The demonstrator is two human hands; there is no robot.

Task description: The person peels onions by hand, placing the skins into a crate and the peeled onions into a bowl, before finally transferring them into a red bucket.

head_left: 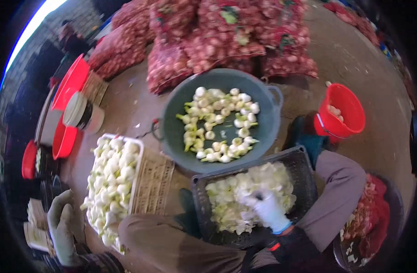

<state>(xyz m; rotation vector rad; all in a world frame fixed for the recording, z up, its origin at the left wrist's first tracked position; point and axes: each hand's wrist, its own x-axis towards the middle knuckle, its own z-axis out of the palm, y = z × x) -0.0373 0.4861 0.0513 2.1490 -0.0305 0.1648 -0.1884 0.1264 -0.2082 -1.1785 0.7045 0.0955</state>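
Observation:
My right hand (271,211), in a white glove with a blue cuff, reaches into a black plastic crate (307,177) between my legs. Blurred fingers rest on the heap of whitish-green pieces (229,214), which look like bulb peelings; a small dark spot shows at the fingers, and I cannot make out what it is. Far to the left, my gloved left hand (63,225) is raised with thumb and fingers apart, holding nothing visible. Beside it, a pale crate (147,189) is heaped with peeled white bulbs (110,177) with green stem ends.
Ahead stands a large grey-green tub (181,150) with peeled bulbs lying in a ring. Behind it are red mesh sacks (204,41) full of bulbs. A red bucket (354,109) is at right, above a basin (395,207) with red netting. Red tubs (74,77) and a white bucket (81,113) stand left.

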